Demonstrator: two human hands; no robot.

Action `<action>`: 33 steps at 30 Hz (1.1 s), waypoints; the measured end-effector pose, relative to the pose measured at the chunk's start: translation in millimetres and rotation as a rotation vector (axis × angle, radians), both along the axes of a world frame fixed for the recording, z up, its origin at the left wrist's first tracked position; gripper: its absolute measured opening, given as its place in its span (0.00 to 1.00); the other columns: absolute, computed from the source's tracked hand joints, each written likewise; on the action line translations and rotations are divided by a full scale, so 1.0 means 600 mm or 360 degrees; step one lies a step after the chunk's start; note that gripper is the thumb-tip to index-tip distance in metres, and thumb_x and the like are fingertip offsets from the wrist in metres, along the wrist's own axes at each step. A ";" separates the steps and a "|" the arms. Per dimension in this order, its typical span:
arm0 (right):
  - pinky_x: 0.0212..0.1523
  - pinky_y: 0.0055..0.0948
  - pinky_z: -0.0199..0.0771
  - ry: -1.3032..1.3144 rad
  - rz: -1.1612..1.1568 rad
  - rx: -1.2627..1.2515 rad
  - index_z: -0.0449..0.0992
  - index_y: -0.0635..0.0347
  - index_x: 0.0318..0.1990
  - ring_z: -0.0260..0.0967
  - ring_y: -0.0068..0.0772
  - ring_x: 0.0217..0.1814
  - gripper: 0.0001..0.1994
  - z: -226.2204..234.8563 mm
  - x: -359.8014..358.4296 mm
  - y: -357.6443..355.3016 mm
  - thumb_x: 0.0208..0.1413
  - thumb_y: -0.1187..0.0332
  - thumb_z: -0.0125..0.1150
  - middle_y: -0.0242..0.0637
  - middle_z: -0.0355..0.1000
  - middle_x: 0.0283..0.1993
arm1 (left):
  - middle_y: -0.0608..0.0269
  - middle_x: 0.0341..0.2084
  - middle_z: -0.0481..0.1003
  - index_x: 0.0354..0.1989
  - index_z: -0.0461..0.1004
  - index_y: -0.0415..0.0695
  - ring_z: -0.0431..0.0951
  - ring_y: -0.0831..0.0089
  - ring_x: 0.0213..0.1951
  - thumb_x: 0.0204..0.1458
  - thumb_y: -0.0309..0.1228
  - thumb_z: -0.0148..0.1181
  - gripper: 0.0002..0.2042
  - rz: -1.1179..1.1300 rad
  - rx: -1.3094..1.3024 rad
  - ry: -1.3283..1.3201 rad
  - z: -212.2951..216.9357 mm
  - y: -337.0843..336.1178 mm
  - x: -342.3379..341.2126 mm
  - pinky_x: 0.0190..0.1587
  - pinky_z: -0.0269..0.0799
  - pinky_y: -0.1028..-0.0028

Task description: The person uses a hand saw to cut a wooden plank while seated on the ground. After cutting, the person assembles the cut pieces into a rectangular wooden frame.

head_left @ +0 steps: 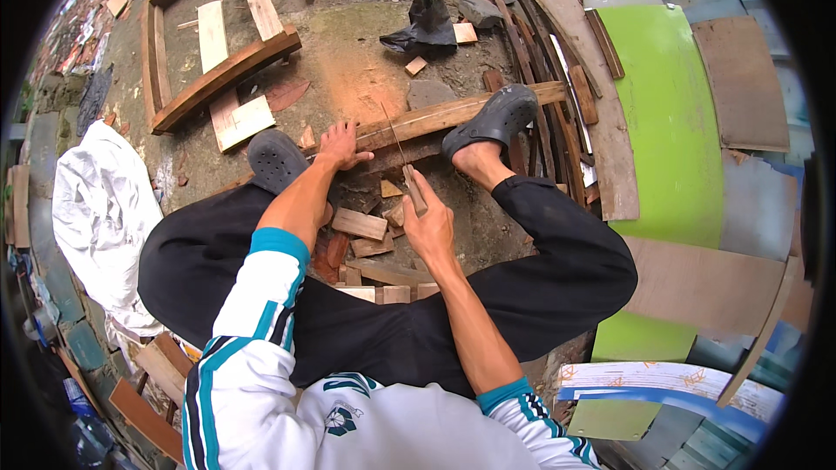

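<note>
A long wooden beam (422, 124) lies crosswise on the ground in front of me. My right hand (431, 228) is closed round the wooden handle of a saw (415, 190). The saw's thin blade, seen almost edge-on, crosses the beam near its middle. Just left of the blade, my left hand (341, 147) rests flat on the beam with its fingers stretched out, holding nothing. My right foot, in a dark clog (495, 118), is on the beam's right part. The other clog (277, 159) is by its left end. Orange sawdust (361, 78) covers the ground beyond the blade.
Small wood offcuts (359, 224) lie between my legs. A wooden frame (222, 78) stands at the far left, above a white cloth (104, 222). Long wood strips (544, 96) and a green panel (666, 113) lie at the right. A black plastic bag (422, 24) sits far ahead.
</note>
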State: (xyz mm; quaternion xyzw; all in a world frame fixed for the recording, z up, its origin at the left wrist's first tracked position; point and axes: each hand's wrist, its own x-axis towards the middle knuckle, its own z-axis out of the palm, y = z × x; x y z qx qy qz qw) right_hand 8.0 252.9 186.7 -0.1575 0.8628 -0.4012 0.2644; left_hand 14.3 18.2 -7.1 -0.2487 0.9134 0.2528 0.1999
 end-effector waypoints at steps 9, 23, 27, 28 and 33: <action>0.48 0.30 0.77 0.0213 -0.0033 -0.0071 0.69 0.67 0.64 0.81 0.43 0.49 0.24 0.241 0.130 0.213 0.59 0.75 0.60 0.58 0.78 0.51 | 0.45 0.63 0.62 0.71 0.54 0.47 0.60 0.47 0.66 0.48 0.56 0.69 0.46 0.0094 0.0014 0.0008 0.002 0.006 0.010 0.65 0.56 0.51; 0.17 0.16 0.57 0.0129 -0.0547 -0.0460 0.67 0.66 0.67 0.59 0.12 0.19 0.25 0.180 0.023 0.296 0.62 0.73 0.59 0.32 0.75 0.34 | 0.48 0.54 0.71 0.58 0.67 0.38 0.69 0.50 0.60 0.47 0.46 0.72 0.34 0.0123 -0.0119 0.0261 0.012 0.031 0.024 0.60 0.62 0.54; 0.17 0.17 0.57 0.0012 -0.0620 -0.0690 0.64 0.68 0.68 0.58 0.12 0.18 0.26 0.182 -0.019 0.286 0.63 0.72 0.59 0.32 0.75 0.34 | 0.50 0.51 0.71 0.56 0.67 0.40 0.69 0.52 0.57 0.45 0.44 0.74 0.33 0.0184 -0.0254 0.0202 0.026 0.050 0.024 0.58 0.63 0.54; 0.17 0.17 0.57 0.0013 -0.0582 -0.0697 0.64 0.69 0.68 0.57 0.12 0.18 0.26 0.184 -0.028 0.278 0.63 0.72 0.59 0.32 0.75 0.34 | 0.50 0.50 0.71 0.56 0.67 0.41 0.70 0.52 0.56 0.44 0.43 0.74 0.33 0.0203 -0.0331 0.0224 0.026 0.060 0.029 0.56 0.64 0.55; 0.16 0.18 0.57 -0.0118 -0.0497 -0.0793 0.63 0.69 0.68 0.56 0.11 0.17 0.26 0.168 -0.061 0.255 0.63 0.72 0.59 0.30 0.73 0.31 | 0.56 0.44 0.69 0.50 0.67 0.45 0.70 0.58 0.51 0.41 0.34 0.72 0.26 0.0128 -0.0576 0.0298 0.023 0.135 0.076 0.50 0.65 0.58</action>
